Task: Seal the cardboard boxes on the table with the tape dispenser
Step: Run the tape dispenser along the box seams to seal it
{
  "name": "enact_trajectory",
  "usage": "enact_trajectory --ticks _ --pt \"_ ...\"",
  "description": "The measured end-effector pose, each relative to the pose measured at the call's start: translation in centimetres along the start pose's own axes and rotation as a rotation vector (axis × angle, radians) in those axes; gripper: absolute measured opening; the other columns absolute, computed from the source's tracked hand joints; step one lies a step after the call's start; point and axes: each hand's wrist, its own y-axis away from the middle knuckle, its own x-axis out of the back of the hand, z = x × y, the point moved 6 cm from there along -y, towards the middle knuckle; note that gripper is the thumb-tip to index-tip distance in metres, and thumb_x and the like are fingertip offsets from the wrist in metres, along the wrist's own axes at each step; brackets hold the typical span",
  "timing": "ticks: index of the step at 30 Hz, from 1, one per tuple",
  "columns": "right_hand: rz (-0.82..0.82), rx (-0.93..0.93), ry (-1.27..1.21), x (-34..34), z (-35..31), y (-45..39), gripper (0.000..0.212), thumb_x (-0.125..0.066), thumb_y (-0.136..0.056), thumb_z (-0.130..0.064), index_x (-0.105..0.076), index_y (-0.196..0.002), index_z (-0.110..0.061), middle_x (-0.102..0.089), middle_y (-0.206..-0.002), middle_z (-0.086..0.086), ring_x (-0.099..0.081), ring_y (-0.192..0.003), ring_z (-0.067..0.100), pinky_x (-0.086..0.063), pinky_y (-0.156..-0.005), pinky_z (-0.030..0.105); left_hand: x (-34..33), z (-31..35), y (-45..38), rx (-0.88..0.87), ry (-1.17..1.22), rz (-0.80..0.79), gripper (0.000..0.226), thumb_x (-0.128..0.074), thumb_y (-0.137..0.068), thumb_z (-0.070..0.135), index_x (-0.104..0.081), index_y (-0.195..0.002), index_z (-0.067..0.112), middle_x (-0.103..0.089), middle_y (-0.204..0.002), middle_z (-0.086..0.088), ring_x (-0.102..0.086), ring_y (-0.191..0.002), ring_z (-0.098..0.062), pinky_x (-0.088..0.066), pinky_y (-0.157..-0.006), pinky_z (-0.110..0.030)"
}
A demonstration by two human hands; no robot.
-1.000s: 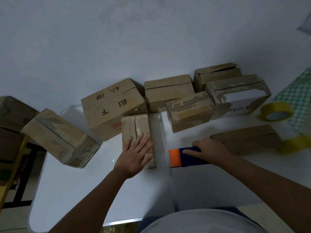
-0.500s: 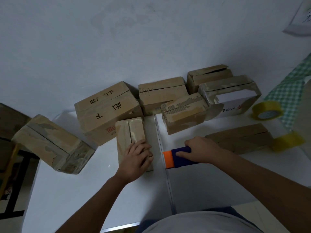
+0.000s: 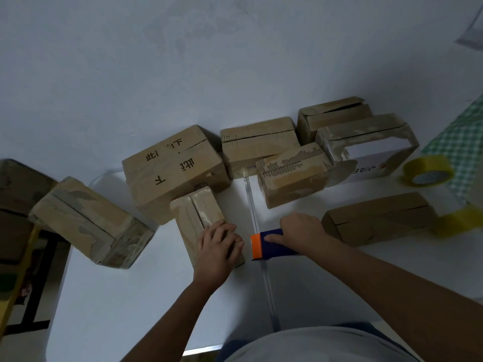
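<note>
the left hand [image 3: 218, 248] curls its grip round the near end of a small brown cardboard box [image 3: 201, 218] on the white worktop [image 3: 130, 296]. the right hand [image 3: 303, 232] grips a blue and orange tape dispenser [image 3: 266, 245] just beside it.

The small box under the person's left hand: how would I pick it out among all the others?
Start at the white table and find the seam down its middle. Just left of it, nearest the person, lies a narrow cardboard box, set lengthwise away from them in front of the big box with black characters. It is the slimmest box, and the left hand grips its near end.
</note>
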Motion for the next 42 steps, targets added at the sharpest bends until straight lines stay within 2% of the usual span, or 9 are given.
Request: enact_trajectory --ticks 7,13,16,18,20,22,31,36,42 --pt "-0.005 -0.141 -0.047 -1.3 5.1 -1.0 0.051 -0.042 -0.094 -0.061 -0.058 -0.102 -0.013 -0.058 -0.090 0.003 -0.057 -0.081 0.017 -0.042 -0.068 0.028 0.2 -0.1 0.1 0.003 -0.010 0.006 0.037 -0.040 -0.097 0.047 -0.067 -0.108 0.023 -0.058 -0.130 0.007 -0.040 -0.133 -0.020 -0.029 -0.108 -0.043" --pt "-0.035 -0.190 -0.339 -6.2 4.0 -1.4 0.016 -0.045 -0.100 -0.024 -0.049 -0.107 -0.011 -0.063 -0.108 0.010 -0.059 -0.091 0.023 -0.046 -0.074 0.031 0.3 -0.1 0.2 0.000 0.007 -0.003 0.037 -0.040 -0.098 0.046 -0.067 -0.108 0.023 -0.057 -0.131 0.007 -0.035 -0.133 -0.018 -0.026 -0.109 -0.043" --pt "0.207 -0.168 -0.237 -6.0 3.5 -0.8 0.022 -0.052 -0.095 -0.027 -0.053 -0.114 -0.015 -0.060 -0.113 0.002 -0.058 -0.101 0.020 -0.045 -0.084 0.031 0.4 0.1 0.2 0.000 -0.004 -0.007 0.038 -0.040 -0.098 0.047 -0.067 -0.109 0.023 -0.058 -0.131 0.006 -0.037 -0.133 -0.019 -0.029 -0.110 -0.046" --pt "0.201 -0.141 -0.611 -6.1 1.5 -0.2 0.022 -0.052 -0.097 -0.033 -0.058 -0.111 -0.017 -0.062 -0.105 0.001 -0.058 -0.091 0.015 -0.046 -0.080 0.030 0.4 0.1 0.2 0.005 -0.003 -0.005 0.039 -0.039 -0.098 0.047 -0.067 -0.110 0.023 -0.058 -0.131 0.006 -0.036 -0.134 -0.019 -0.027 -0.110 -0.046" --pt "-0.119 -0.252 -1.247 -7.3 -1.6 0.5 0.031 -0.046 -0.099 -0.041 -0.060 -0.110 -0.016 -0.064 -0.103 0.002 -0.060 -0.091 0.015 -0.049 -0.082 0.031 0.4 0.1 0.2 0.008 0.003 -0.003 0.040 -0.039 -0.098 0.047 -0.067 -0.110 0.022 -0.058 -0.131 0.006 -0.036 -0.134 -0.019 -0.025 -0.110 -0.043" --pt "-0.342 -0.311 -1.549 -7.9 -4.2 1.2 0.037 -0.044 -0.099 -0.048 -0.060 -0.111 -0.016 -0.067 -0.108 0.003 -0.063 -0.099 0.016 -0.050 -0.085 0.030 0.5 0.3 0.2 0.009 0.001 -0.004 0.039 -0.039 -0.098 0.047 -0.067 -0.109 0.022 -0.058 -0.131 0.006 -0.036 -0.133 -0.018 -0.025 -0.110 -0.042" --pt "0.009 -0.265 -1.549 -8.1 -4.5 1.0 0.017 -0.056 -0.095 -0.017 -0.066 -0.083 -0.010 -0.067 -0.078 0.004 -0.062 -0.078 0.016 -0.047 -0.074 0.030 3.4 -0.5 0.3 0.134 0.267 0.058 0.042 -0.029 -0.105 0.038 -0.057 -0.131 0.020 -0.047 -0.148 0.001 -0.043 -0.136 -0.015 -0.036 -0.113 -0.034" --pt "0.151 -0.188 -1.512 -7.7 -4.6 1.6 0.022 -0.054 -0.096 -0.013 -0.064 -0.081 -0.002 -0.065 -0.073 0.005 -0.060 -0.073 0.014 -0.045 -0.071 0.025 2.0 -1.6 2.4 0.081 0.128 -0.045 0.059 -0.014 -0.105 0.050 -0.037 -0.152 0.024 -0.023 -0.162 0.006 -0.015 -0.151 -0.010 -0.019 -0.122 -0.043" --pt "0.234 -0.128 -1.486 -7.6 -4.3 1.5 0.022 -0.054 -0.096 -0.012 -0.066 -0.079 -0.004 -0.065 -0.071 0.003 -0.059 -0.067 0.006 -0.046 -0.068 0.019 0.8 -1.3 2.8 0.028 -0.145 -0.122 0.076 -0.023 -0.099 0.068 -0.020 -0.157 0.020 -0.010 -0.165 0.001 0.000 -0.153 -0.013 -0.006 -0.124 -0.040"
